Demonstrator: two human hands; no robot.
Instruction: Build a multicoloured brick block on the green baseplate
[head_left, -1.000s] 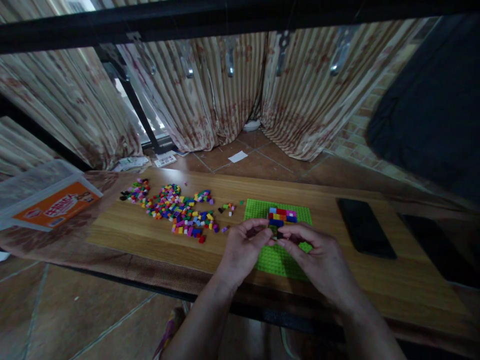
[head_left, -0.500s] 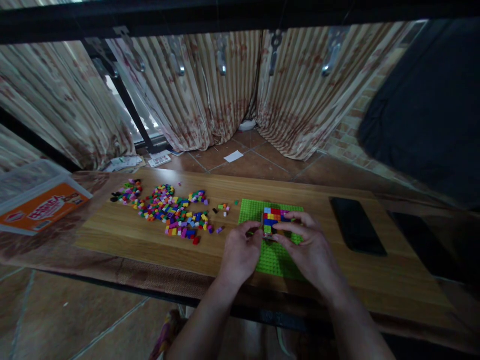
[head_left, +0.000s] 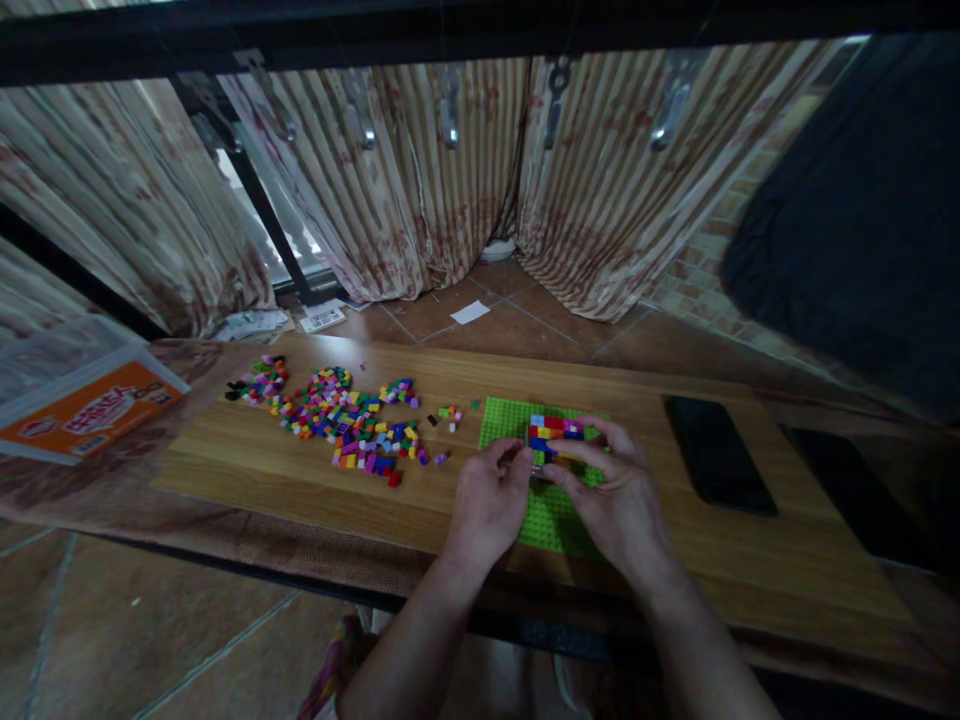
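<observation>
A small block of toy building bricks (head_left: 553,432) in red, blue, yellow and pink sits over a green studded baseplate (head_left: 551,525). My left hand (head_left: 491,490) is closed at the block's near left corner, thumb and fingertips pinched together; what lies between them is hidden. My right hand (head_left: 619,490) curves around the right and near sides, with its fingers on the block and the thumb at its near edge. The fingers cover part of the bricks, and a greyish edge shows under the block's near side.
Left of the baseplate a pile of loose bricks (head_left: 345,415) spreads over the wooden board (head_left: 262,490). A clear plastic box (head_left: 90,400) with an orange label stands at the far left. On the right lies a dark phone-like slab (head_left: 718,452), with another dark slab (head_left: 855,490) beyond it.
My left fingertips have shifted slightly right, covering more of the block's near left corner. My right hand stays around the block. The whole view has moved a little.
</observation>
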